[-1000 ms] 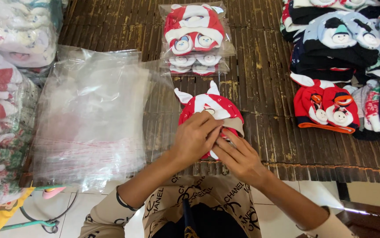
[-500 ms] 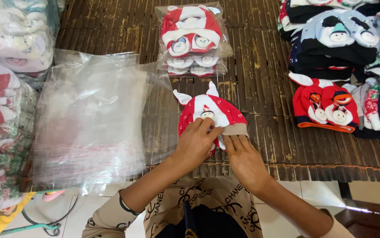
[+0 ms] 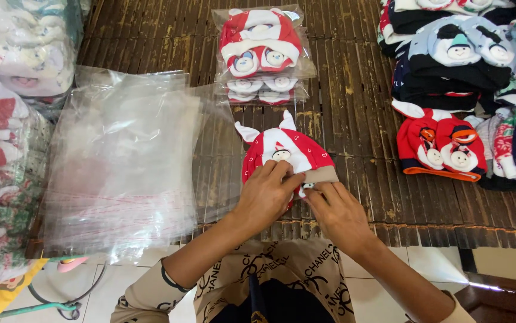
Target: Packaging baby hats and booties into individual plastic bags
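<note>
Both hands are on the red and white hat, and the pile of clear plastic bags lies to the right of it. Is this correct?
Not quite. Both the left hand and the right hand do rest on the red and white hat, but the pile of clear plastic bags lies to its left, as the head view shows.
</note>
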